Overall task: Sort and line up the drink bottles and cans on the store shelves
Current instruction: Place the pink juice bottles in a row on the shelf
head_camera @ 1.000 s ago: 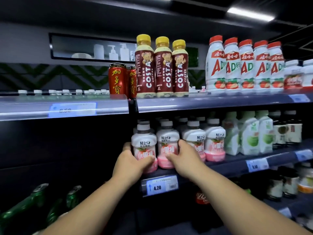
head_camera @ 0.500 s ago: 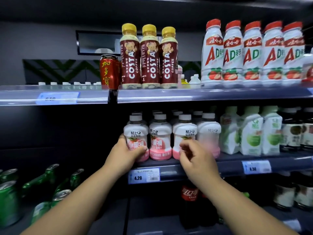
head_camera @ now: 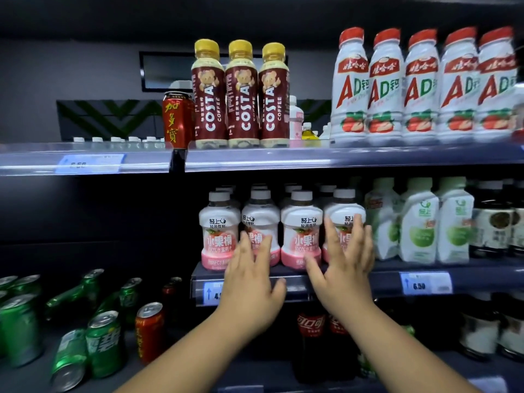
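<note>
From the head view, the row of pink peach bottles stood four across at the front lip of the middle shelf, with more white caps ranked behind them. Both hands were released and grasped nothing. The left hand had its fingers straight and spread in front of the second bottle from the left. The right hand was fanned over the label of the fourth. Whether the fingertips actually touched the plastic could not be told. The step in hand looked like squaring this front row. It would go best with flat palms nudging the bases rather than the shoulders, since these squat bottles could rock if pushed high. The second bottle sat a little behind its neighbours with its label turned partly away, so it probably needed a small pull forward and a twist. The fourth stood just beside the green-label cartons, so any sideways push there should be gentle. On the shelf above, the Costa coffee bottles and AD bottles already faced forward. Down at lower left, several green cans lay toppled, apparently work yet to come.
</note>
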`<control>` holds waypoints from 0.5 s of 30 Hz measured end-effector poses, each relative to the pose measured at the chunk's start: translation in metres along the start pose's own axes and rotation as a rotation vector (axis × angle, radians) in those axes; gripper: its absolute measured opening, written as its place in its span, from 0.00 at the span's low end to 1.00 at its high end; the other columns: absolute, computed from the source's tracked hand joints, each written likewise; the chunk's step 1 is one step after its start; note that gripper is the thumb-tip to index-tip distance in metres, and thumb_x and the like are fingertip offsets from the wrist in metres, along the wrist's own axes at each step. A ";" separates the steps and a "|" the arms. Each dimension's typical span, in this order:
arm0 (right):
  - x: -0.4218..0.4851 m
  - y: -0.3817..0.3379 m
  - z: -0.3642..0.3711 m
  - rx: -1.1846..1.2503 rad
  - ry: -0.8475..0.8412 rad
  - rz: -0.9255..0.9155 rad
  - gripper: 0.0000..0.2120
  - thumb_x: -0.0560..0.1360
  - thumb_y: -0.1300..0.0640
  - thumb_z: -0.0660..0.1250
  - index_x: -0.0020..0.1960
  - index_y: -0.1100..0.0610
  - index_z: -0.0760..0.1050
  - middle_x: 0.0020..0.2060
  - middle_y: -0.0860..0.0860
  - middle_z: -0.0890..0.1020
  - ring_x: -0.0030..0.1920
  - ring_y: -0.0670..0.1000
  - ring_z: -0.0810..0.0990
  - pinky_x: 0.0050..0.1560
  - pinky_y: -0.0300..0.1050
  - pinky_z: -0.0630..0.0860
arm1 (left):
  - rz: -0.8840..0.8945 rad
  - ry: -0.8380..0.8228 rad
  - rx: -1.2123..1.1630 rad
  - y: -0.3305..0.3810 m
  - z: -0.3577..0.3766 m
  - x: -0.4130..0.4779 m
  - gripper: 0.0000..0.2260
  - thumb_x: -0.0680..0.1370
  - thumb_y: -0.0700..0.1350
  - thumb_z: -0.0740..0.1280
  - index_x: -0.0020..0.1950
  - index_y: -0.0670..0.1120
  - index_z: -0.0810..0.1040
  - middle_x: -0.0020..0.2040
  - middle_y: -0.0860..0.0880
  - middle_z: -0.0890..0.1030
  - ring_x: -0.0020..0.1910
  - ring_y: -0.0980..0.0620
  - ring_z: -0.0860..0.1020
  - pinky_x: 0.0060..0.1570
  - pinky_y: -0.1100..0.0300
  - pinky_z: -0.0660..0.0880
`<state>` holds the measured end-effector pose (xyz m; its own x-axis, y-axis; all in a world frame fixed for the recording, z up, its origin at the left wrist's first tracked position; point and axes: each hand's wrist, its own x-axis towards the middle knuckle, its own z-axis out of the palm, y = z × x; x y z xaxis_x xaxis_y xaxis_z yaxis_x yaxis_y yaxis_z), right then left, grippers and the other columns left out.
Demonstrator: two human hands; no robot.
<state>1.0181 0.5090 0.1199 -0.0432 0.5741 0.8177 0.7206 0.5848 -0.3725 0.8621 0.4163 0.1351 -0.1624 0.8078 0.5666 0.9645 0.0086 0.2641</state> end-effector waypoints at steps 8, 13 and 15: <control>-0.002 0.005 0.008 -0.085 -0.049 0.006 0.36 0.75 0.33 0.54 0.80 0.37 0.45 0.80 0.55 0.36 0.80 0.63 0.43 0.75 0.65 0.51 | 0.102 0.083 0.019 0.004 0.007 -0.007 0.29 0.79 0.54 0.60 0.79 0.55 0.57 0.81 0.46 0.52 0.77 0.45 0.57 0.75 0.50 0.55; -0.005 0.006 0.012 -0.156 0.026 -0.109 0.33 0.77 0.39 0.56 0.80 0.44 0.56 0.80 0.63 0.51 0.79 0.65 0.51 0.76 0.65 0.52 | 0.211 0.277 -0.034 -0.004 -0.007 0.003 0.24 0.73 0.54 0.62 0.68 0.49 0.72 0.64 0.50 0.75 0.62 0.47 0.74 0.64 0.52 0.70; -0.008 0.007 0.014 -0.231 0.019 -0.235 0.30 0.77 0.40 0.57 0.78 0.46 0.62 0.79 0.62 0.57 0.78 0.66 0.55 0.76 0.66 0.51 | 0.237 0.356 -0.004 -0.006 -0.020 0.016 0.23 0.71 0.54 0.63 0.65 0.48 0.75 0.62 0.48 0.76 0.60 0.45 0.75 0.62 0.49 0.72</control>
<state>1.0138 0.5161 0.1053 -0.2155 0.4270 0.8782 0.8306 0.5530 -0.0651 0.8496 0.4170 0.1585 0.0012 0.5336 0.8457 0.9830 -0.1557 0.0969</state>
